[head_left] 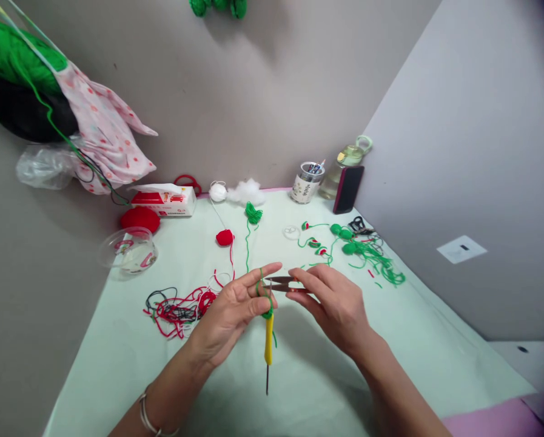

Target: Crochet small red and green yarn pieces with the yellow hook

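My left hand (228, 309) pinches a small piece of green crochet work (268, 309) and the yellow-handled crochet hook (268, 343) between thumb and fingers; the hook hangs upright with its dark end down. Green yarn loops round the raised left index finger and trails back toward a small green yarn bundle (253, 213). In my right hand (338, 300) are dark thread snips (278, 283), gripped by the fingertips. Their blades are apart and point left, close to the green yarn at my left fingers. Whether they touch the yarn I cannot tell.
Tangled red, black and white yarn scraps (178, 309) lie at left, behind them a clear bowl (139, 261) and a tissue box (174, 203). Red yarn (225, 237) sits centrally. Green crocheted pieces (349, 247), a phone (348, 189) and a pen tin (305, 188) stand or lie at right.
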`<state>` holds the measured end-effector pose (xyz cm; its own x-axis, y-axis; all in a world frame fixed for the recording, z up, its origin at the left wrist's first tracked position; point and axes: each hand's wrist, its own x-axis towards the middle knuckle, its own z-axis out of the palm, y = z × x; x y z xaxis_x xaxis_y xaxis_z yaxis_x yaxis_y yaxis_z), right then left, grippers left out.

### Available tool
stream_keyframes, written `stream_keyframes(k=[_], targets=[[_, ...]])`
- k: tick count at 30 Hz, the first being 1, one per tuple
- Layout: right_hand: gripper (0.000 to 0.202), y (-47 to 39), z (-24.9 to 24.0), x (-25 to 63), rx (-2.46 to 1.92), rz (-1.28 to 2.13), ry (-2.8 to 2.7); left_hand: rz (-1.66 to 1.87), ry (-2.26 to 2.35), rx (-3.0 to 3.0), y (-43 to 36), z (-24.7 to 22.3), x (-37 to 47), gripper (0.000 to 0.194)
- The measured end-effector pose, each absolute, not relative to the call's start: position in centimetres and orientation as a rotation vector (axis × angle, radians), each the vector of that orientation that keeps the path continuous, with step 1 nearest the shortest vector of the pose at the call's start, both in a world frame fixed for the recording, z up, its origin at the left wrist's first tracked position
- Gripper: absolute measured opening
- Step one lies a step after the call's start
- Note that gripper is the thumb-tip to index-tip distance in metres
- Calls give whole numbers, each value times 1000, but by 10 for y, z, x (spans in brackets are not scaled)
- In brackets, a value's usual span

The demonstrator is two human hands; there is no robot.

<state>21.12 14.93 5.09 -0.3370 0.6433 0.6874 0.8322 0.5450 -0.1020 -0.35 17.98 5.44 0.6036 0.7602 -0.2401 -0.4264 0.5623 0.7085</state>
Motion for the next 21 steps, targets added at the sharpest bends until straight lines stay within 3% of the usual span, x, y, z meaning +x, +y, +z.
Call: stream_keyframes(k=[12,18,21], targets=[[30,145,56,209,-1172,-412,-2120,709,541,666,182,53,-3,58],[25,155,33,218,-1406,-401,-1914,816,654,633,180,58,-4,59],[42,157,28,223,-1512,-209,-1890,948,750,627,179,57,-1,56]])
